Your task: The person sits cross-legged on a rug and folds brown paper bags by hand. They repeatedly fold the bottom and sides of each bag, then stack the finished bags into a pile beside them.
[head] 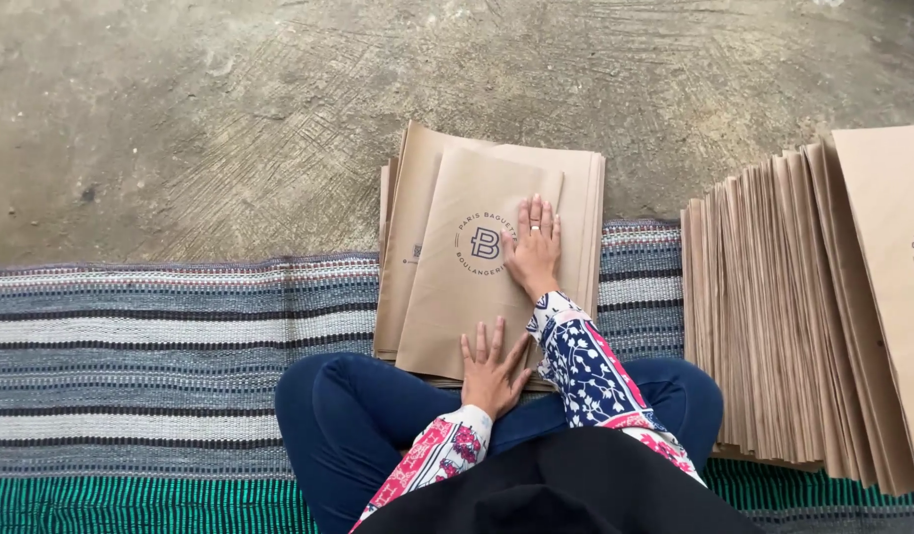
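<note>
A stack of flat brown paper bags lies in front of my crossed legs, half on the striped mat and half on the concrete. The top bag carries a round dark printed emblem. My right hand rests flat on that top bag, fingers together, a ring on one finger. My left hand lies flat on the bag's near edge with fingers spread. Neither hand grips anything.
A long fanned row of more brown paper bags stands at my right. A striped woven mat with a green near band covers the ground under me. Beyond it is bare rough concrete floor.
</note>
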